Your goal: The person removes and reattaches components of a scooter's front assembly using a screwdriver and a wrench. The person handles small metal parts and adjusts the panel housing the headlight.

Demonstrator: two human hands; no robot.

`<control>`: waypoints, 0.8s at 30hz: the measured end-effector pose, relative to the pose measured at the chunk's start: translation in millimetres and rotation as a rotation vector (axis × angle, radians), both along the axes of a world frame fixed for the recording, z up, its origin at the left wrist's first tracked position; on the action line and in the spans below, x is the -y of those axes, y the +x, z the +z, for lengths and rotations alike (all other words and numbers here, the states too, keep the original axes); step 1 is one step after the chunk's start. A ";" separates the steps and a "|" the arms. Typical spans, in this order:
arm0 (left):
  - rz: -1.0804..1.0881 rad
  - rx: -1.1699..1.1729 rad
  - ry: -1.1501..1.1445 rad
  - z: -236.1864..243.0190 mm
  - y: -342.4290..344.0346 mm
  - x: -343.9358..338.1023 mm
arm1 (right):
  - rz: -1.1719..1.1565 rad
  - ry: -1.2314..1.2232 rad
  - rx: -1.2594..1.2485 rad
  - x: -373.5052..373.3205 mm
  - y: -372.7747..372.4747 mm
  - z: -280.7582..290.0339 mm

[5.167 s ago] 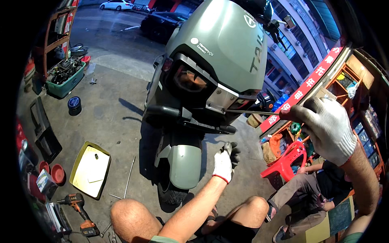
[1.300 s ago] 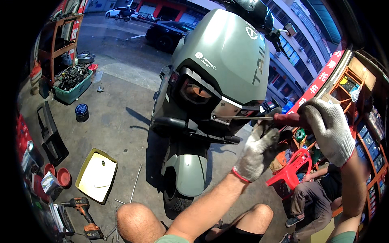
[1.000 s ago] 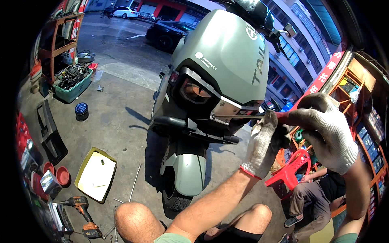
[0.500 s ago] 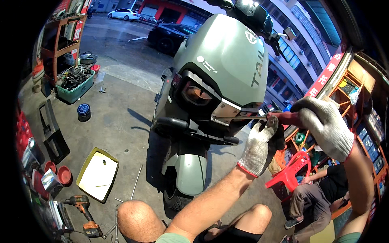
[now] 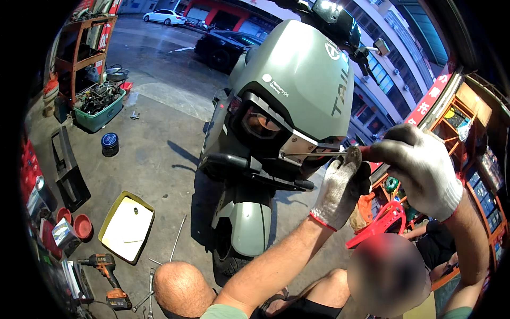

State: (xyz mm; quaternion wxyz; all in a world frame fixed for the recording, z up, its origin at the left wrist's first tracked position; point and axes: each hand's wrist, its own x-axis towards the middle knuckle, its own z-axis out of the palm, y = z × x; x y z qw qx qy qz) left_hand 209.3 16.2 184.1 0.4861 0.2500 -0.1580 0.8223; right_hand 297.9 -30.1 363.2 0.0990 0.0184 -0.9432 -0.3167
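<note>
Before me stands a grey-green motor scooter (image 5: 295, 69). A silver metal bracket (image 5: 298, 146) with screws sits beside its amber-tinted lamp (image 5: 263, 123). The thin shaft of a screwdriver (image 5: 313, 154) runs nearly level, its tip against the bracket's left side. My left hand (image 5: 340, 186), in a white knitted glove, is closed around the shaft close to the red handle. My right hand (image 5: 425, 170), gloved too, is closed on the handle, covering most of it.
A yellow-rimmed tray (image 5: 107, 219), a cordless impact driver (image 5: 106, 274), wrenches (image 5: 151, 295) and a black trim piece (image 5: 70, 173) lie at left. Beyond are a dark jar (image 5: 110, 144) and a green crate of parts (image 5: 101, 118). A person sits by a red chair (image 5: 380, 223) at right.
My right hand has turned on the screwdriver handle, its fingers now further over it. The left hand has stayed at the shaft. A blurred round patch now covers part of the seated person.
</note>
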 end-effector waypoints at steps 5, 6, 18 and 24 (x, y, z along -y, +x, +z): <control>0.037 -0.012 -0.117 -0.1 0.5 0.8 | -0.321 -0.528 -0.190 -11.6 -9.7 0.4; 0.038 -0.008 -0.100 -2.3 -0.7 -0.6 | -0.108 -0.281 -0.083 -10.0 -10.5 -0.1; 0.094 -0.046 -0.139 -28.5 -8.6 -10.8 | -0.261 -0.421 -0.102 -17.2 -16.0 1.7; 0.071 -0.106 -0.004 -27.7 -22.4 -9.0 | -0.112 -0.218 -0.025 -0.7 -16.5 -9.2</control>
